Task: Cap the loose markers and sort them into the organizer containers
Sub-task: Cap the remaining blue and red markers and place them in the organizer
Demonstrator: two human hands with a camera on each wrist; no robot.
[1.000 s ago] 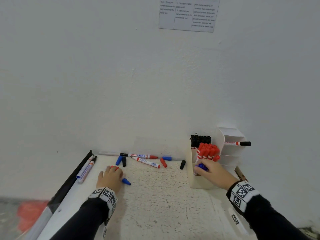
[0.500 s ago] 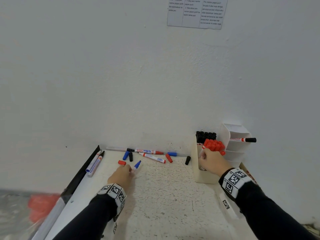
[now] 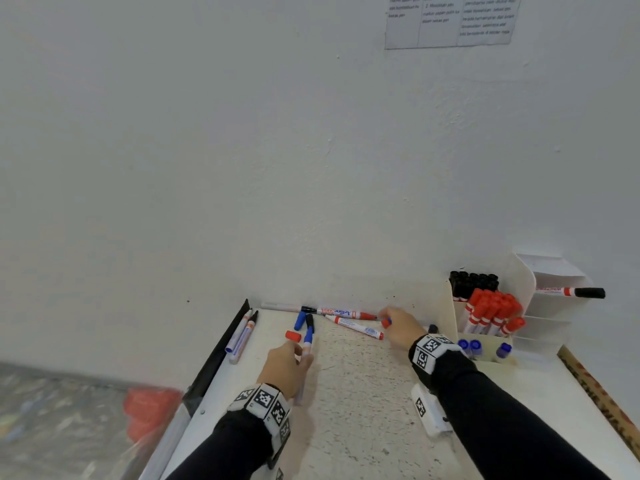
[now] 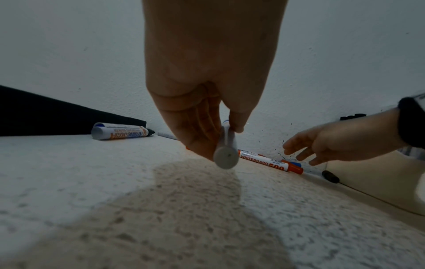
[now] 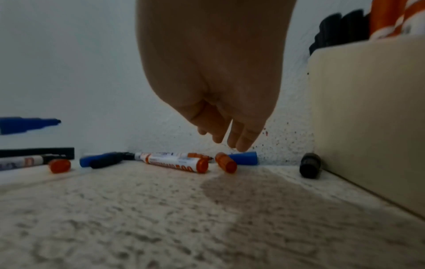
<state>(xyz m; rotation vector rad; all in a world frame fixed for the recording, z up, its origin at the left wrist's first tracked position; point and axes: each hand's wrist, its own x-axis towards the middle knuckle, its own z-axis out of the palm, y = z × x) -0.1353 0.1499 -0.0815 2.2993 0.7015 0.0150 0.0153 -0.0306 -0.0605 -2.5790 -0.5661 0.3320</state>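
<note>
My left hand (image 3: 294,355) grips an uncapped blue marker (image 3: 308,338) by its white barrel, blue tip pointing toward the wall; its butt end (image 4: 226,158) faces the left wrist camera. My right hand (image 3: 389,322) hovers with straight fingers (image 5: 243,143) just above a blue cap (image 5: 244,157) and a red cap (image 5: 226,162) at the foot of the wall, holding nothing. The white organizer (image 3: 450,308) stands at the right, holding black markers (image 3: 472,284), red markers (image 3: 493,308) and blue markers (image 3: 476,346) in separate compartments.
Two red markers (image 3: 353,326) lie by the wall. Loose on the table are a red cap (image 3: 293,336), a blue cap (image 3: 300,320) and black caps (image 3: 309,319) (image 3: 433,328). Two markers (image 3: 240,336) rest at the left edge. Another marker (image 3: 568,291) lies across a white shelf unit.
My right hand left the organizer and moved left to the caps by the wall. My left hand picked the blue marker up off the table and now holds it tip forward.
</note>
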